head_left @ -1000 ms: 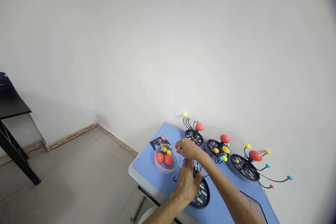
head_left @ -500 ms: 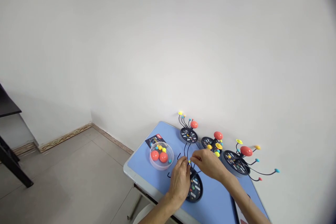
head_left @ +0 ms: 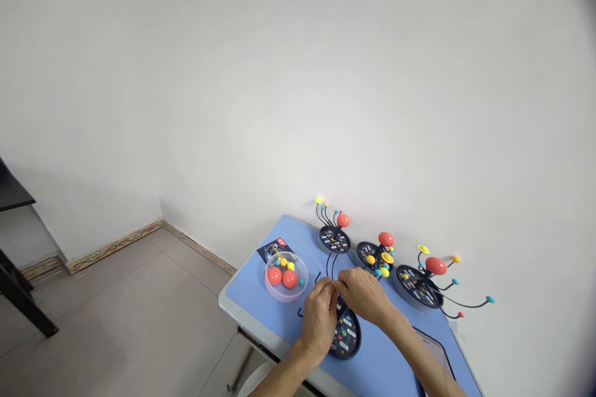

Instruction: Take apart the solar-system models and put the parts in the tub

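Note:
My left hand (head_left: 319,315) and my right hand (head_left: 364,293) meet fingertip to fingertip above a solar system model (head_left: 347,336) with a round black patterned base and thin black curved arms. Both hands are closed in a pinch. A small yellow ball showed between the fingertips a moment ago; the fingers hide it now. What my left fingers grip, perhaps one of the model's arms, cannot be made out. Left of the hands stands a clear round tub (head_left: 305,288) holding two red balls (head_left: 289,279) and several small yellow, orange and blue balls (head_left: 284,262).
Along the wall stand three finished-looking models: one at the back (head_left: 334,239), one in the middle (head_left: 386,239), one at right (head_left: 418,288) with arms reaching past the table edge. A dark printed card (head_left: 267,250) lies behind the tub. A black-rimmed tablet-like panel (head_left: 435,347) lies under my right forearm.
My right hand has shifted slightly left and down, its fingertips now against my left ones. The yellow ball between them has gone out of sight. More of the black-rimmed panel shows.

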The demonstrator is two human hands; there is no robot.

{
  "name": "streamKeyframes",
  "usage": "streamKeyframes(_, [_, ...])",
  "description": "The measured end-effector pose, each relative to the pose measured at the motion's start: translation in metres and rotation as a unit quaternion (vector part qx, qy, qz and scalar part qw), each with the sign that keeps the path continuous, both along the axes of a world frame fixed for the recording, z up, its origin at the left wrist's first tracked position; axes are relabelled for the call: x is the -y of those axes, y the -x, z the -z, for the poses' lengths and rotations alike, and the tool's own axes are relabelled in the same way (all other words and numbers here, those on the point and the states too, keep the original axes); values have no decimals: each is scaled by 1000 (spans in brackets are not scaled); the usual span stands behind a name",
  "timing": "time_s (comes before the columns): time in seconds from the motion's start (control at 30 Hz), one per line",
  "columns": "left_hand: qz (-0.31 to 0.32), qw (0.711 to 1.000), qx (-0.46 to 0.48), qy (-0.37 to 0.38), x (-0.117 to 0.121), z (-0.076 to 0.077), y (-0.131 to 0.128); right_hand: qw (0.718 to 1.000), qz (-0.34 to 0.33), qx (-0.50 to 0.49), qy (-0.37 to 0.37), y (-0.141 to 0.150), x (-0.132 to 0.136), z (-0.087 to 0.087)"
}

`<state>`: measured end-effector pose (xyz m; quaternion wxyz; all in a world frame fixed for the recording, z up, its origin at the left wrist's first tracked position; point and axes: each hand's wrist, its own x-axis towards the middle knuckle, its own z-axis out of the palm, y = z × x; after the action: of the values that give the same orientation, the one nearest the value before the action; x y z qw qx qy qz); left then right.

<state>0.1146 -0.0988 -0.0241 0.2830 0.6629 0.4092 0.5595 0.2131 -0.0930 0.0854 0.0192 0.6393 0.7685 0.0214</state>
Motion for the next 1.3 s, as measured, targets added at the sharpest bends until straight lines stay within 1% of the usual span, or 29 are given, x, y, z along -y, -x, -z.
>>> streamKeyframes(0.13, [0,1000,-6,-14,0,1,0,1000,-15,-26,3,0,-2,4])
streamKeyframes(0.43, [2,1000,-9,-6,-1,-2,-1,992,-69,-109,15,-6,-3,4])
streamKeyframes(0.6, [-6,1000,-2,-7,-1,0,-1,992,-63,-110,7,-4,-2,8])
streamKeyframes(0.73, [-1,1000,-7,-2,-2,-1,1,992,-67,-107,-5,-1,-1,9])
streamKeyframes(0.93, [-12,1000,-17,-1,-3,1,-1,980,-101,-159,-56,-5,-4,3])
streamKeyframes(1.13, [-28,999,-20,2,-1,1,-2,971,-105,-201,-72,-7,-9,-6])
streamKeyframes(1.23, [-24,999,-29,2,0,1,-1,967,-98,-223,-74,-3,-6,-12])
streamKeyframes(1.3, [-32,999,-32,1,1,2,-1,965,-87,-237,-75,0,-2,-17])
